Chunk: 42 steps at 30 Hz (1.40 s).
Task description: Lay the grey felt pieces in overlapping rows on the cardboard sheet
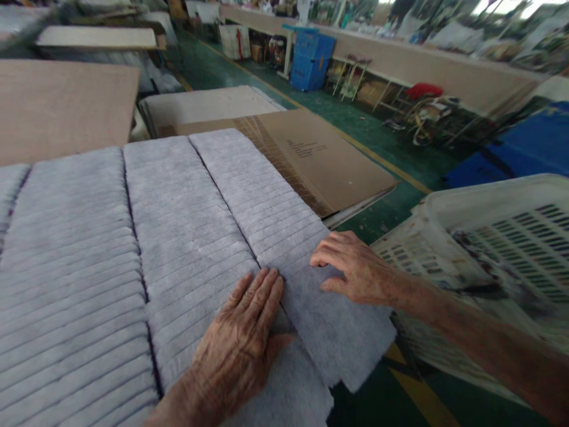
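Grey fabric pieces (186,219) lie in overlapping rows, their edges showing as close parallel lines with dark seams between the rows. My left hand (244,332) rests flat, palm down, over the seam between the two rightmost rows, fingers stretched out. On the rightmost row, my right hand (351,267) is at the outer edge, with thumb and fingers curved and apart. No separate item shows between its fingers; whether its fingertips press on the fabric I cannot tell. The nearest fabric piece (347,338) has a notched corner that overhangs the floor.
A white plastic basket (444,204) stands close on the right, beneath my right forearm. Flattened cardboard (320,154) lies beyond the fabric, and a brown board (66,107) is at the left. Blue crates (309,59) and a long bench (400,62) stand across the green floor.
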Motion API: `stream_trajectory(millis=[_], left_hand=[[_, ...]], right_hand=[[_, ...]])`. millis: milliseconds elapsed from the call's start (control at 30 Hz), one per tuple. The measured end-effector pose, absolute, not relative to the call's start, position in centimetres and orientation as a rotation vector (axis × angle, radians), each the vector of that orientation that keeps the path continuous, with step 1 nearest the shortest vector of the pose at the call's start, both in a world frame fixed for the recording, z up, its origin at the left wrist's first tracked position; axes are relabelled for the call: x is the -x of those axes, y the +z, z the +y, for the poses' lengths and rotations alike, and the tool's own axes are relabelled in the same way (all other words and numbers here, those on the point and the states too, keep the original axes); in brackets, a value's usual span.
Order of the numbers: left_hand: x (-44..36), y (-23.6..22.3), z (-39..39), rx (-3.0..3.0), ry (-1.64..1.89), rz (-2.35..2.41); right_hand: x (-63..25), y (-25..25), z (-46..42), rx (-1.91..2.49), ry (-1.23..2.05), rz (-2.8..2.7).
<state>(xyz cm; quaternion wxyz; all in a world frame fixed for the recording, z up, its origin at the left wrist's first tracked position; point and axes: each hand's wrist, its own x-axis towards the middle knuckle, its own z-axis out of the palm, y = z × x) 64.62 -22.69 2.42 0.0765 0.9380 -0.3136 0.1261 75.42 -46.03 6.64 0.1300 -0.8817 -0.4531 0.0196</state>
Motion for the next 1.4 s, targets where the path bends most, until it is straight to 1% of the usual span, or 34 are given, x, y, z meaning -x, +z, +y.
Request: stream_trajectory(millis=[167,333,533,967,1100,1200,1400], left_hand=[[-64.6,2.7,-22.7,-2.76,0.28,-0.821],[-64.6,2.7,-22.8,-2.721,0.271,-0.778],[-64.4,2.7,-22.8,-2.702,0.258,-0.782],[-64.5,2.5,-22.7,-2.709,0.268,-0.764],[-64.5,2.6,-22.7,-2.761,0.291,-0.828],[-64.6,2.6,-22.7,-2.847,0.307,-0.919],[-64.8,2.4,-22.6,-2.899,0.346,-0.988]], right_hand=[[-75.6,6.3,-46.0,2.527,0.107,-1.235],[-75.6,5.7,-45.6,2.488,0.044,-1.196],[-76.0,5.4,-45.1,2.416,0.089,-1.31],[-76.0,5.5,-45.0,2.433,0.081,-1.25],[-75.8,5.3,-45.0,2.448,0.087,-1.231],[-75.6,5.3,-45.0,2.472,0.051,-1.211],[-75.9,5.7,-45.7,2.585,-0.172,-1.199]])
